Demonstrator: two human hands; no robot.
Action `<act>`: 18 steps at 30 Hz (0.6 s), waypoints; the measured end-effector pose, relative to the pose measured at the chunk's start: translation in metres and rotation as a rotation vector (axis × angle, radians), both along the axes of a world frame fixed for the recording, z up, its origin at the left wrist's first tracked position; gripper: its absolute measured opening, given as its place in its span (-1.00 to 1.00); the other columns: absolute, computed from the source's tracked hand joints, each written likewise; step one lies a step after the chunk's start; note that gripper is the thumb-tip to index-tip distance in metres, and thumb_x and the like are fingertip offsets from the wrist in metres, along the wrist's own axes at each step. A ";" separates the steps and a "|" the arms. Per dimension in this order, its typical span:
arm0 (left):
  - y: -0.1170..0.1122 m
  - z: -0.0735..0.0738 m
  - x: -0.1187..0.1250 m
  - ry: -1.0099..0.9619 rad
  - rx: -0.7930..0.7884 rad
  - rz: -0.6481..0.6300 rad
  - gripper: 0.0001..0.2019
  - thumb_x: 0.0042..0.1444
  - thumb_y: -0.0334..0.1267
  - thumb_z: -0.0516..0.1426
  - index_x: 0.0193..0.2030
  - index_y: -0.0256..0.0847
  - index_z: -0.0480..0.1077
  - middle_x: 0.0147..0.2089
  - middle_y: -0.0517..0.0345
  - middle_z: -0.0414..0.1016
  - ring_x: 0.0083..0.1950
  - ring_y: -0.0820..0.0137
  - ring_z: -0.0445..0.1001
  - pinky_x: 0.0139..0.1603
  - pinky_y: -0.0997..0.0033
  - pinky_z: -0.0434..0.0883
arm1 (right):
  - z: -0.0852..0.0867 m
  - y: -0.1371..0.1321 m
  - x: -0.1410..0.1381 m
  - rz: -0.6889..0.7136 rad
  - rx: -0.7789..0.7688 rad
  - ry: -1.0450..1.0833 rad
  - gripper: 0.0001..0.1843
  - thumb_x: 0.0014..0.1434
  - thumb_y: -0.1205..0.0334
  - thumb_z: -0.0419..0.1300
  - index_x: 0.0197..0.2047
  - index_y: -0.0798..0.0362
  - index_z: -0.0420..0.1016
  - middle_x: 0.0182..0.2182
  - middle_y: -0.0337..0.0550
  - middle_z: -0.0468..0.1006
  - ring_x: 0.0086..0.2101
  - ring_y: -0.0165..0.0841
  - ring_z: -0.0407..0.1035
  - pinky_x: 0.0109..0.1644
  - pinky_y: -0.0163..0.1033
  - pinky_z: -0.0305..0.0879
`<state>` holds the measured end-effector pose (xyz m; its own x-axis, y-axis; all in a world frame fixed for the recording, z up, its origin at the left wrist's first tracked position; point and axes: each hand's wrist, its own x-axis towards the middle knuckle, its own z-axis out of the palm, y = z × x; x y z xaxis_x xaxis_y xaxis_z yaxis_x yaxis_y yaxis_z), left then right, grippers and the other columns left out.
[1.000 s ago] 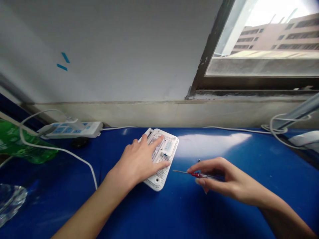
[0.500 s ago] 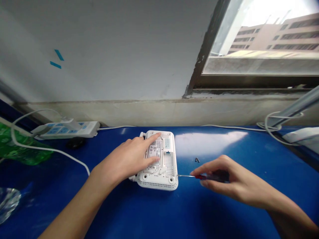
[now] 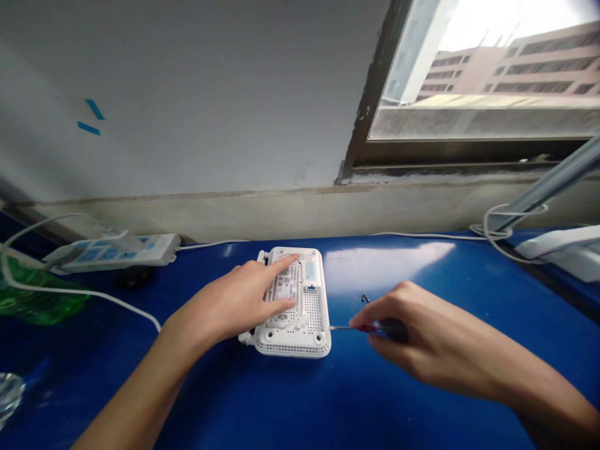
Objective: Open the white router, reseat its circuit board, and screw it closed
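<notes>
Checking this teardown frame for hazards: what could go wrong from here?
1. The screwdriver tip sits at the right edge of the router; a slip could gouge the white casing or jab the left hand pressing on top.
2. The loose screws lie bare on the blue table beside the right hand; a sweep could scatter them.

The left hand (image 3: 234, 306) lies over the left part of the white box (image 3: 307, 315) and hides it, and the print on the label (image 3: 287, 289) is too small to read. The right hand (image 3: 412, 334) hides most of the handle of the screwdriver (image 3: 347, 327), and I cannot tell if its tip touches the box. The tiny dark bit (image 3: 364, 298) by that hand is too small to make out, and the green thing (image 3: 28, 300) is cut off at the left edge.
</notes>
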<state>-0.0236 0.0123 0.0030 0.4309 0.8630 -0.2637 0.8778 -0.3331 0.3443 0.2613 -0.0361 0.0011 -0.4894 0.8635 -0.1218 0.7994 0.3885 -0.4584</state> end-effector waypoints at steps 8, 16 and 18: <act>-0.001 -0.003 -0.002 -0.048 0.034 0.003 -0.26 0.22 0.15 0.13 0.51 0.18 0.05 0.03 -0.02 0.54 -0.15 0.13 0.56 -0.32 0.38 0.33 | 0.014 0.008 -0.038 0.175 0.203 -0.260 -0.81 -0.07 0.45 0.16 -0.64 0.06 0.33 -0.73 -0.25 0.25 -0.68 -0.51 -0.19 -0.56 -0.20 -0.28; -0.001 0.004 -0.005 -0.008 0.042 0.014 -0.25 0.21 0.16 0.12 0.51 0.13 0.06 -0.05 -0.02 0.56 -0.16 0.14 0.57 -0.28 0.37 0.38 | -0.019 0.013 -0.003 0.077 -0.094 0.052 -0.68 0.33 -0.10 0.20 -0.18 -0.09 0.68 -0.44 -0.16 0.55 -0.45 -0.35 0.39 -0.39 -0.27 0.21; -0.002 0.005 -0.004 0.005 0.045 0.015 -0.26 0.22 0.16 0.11 0.51 0.13 0.07 -0.04 -0.02 0.57 -0.16 0.14 0.58 -0.26 0.37 0.38 | -0.029 0.006 -0.003 0.094 -0.123 0.118 -0.65 0.36 -0.11 0.16 -0.12 -0.10 0.67 -0.37 -0.14 0.59 -0.38 -0.32 0.43 -0.32 -0.26 0.27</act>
